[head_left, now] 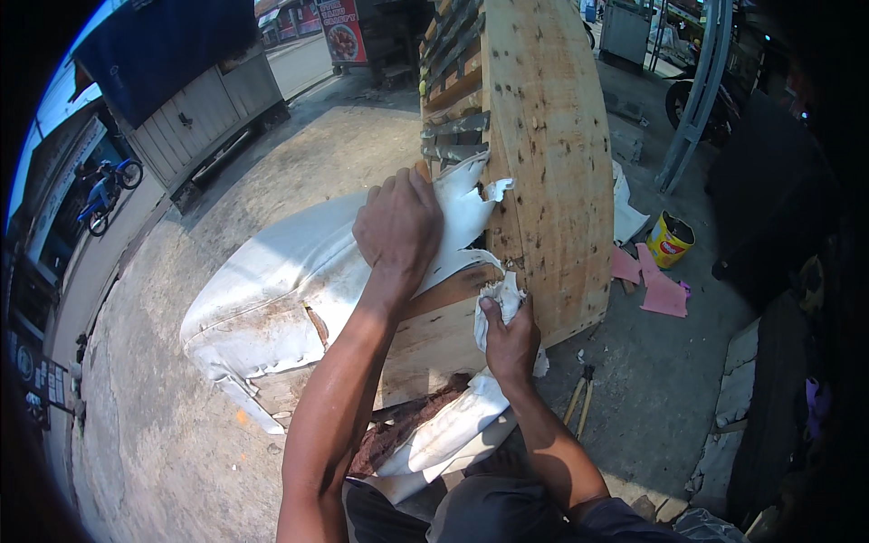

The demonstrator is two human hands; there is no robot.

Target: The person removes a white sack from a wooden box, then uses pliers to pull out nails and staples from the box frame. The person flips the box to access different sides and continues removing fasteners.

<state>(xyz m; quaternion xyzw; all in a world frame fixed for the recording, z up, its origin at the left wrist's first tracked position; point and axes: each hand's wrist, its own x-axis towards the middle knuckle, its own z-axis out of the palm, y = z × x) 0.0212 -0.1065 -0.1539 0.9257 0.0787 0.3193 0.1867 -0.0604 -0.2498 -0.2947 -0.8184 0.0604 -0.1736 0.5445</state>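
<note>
A wooden furniture frame (pixel 552 136) stands on its side in front of me, with a padded arm in a white, leather-like upholstery cover (pixel 262 262). The cover is torn and ragged along the frame's edge. My left hand (pixel 398 222) is closed on the cover near that edge; its fingertips are hidden. Lower and to the right, my right hand (pixel 513 339) grips a bunched, torn strip of the cover (pixel 501 303), thumb on top. Below the hands, more white cover (pixel 453 425) hangs loose beside dark reddish-brown padding (pixel 398 434).
Dark webbing straps (pixel 455 127) cross the frame's far left side. To the right on the concrete lie a yellow can (pixel 670 241) and pink scraps (pixel 663 288). A long-handled tool (pixel 579 398) lies near my right forearm. A metal post (pixel 697 100) and a cart (pixel 204 113) stand farther off.
</note>
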